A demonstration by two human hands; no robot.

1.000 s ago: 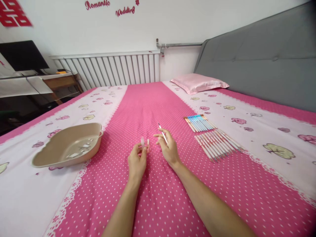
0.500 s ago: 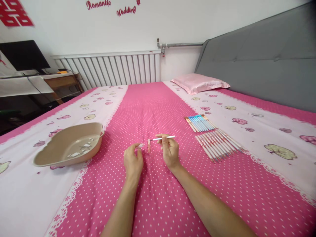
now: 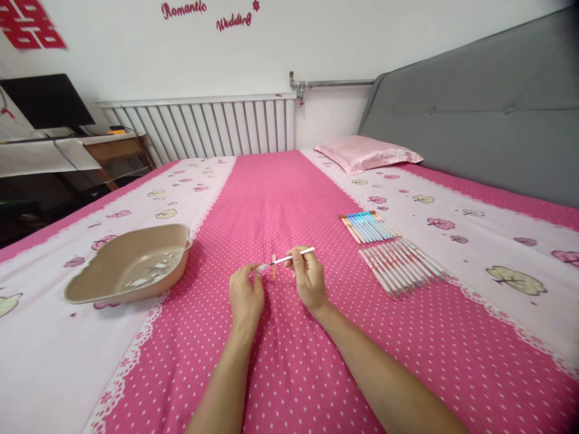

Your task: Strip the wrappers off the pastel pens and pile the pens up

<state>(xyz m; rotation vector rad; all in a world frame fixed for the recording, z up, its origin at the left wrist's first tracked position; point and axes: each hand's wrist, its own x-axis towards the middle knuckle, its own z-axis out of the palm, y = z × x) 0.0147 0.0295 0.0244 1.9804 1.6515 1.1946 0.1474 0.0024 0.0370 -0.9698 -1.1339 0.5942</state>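
My left hand (image 3: 246, 292) pinches a small whitish, see-through piece (image 3: 261, 267) between thumb and fingertips. In my right hand (image 3: 308, 278) is a slim white pen-like stick (image 3: 296, 255), held near its middle. Its dark, thin tip points left and reaches the whitish piece; whether it is inside or just touching, I cannot tell. Below the stick, a short pinkish tube (image 3: 274, 272) lies on the bedspread between my hands. To the right lie a row of pens with blue parts (image 3: 368, 226) and, nearer me, a row of white and red pens (image 3: 400, 267).
A beige basin (image 3: 126, 265) with several small white pieces in it stands on the bed at left. A pink pillow (image 3: 366, 152) lies at the far right by the grey headboard (image 3: 474, 102). Behind the bed is a white radiator (image 3: 203, 128).
My right hand has moved slightly left and down, bringing the stick's tip to the whitish piece in my left hand. Before, a gap lay between them.
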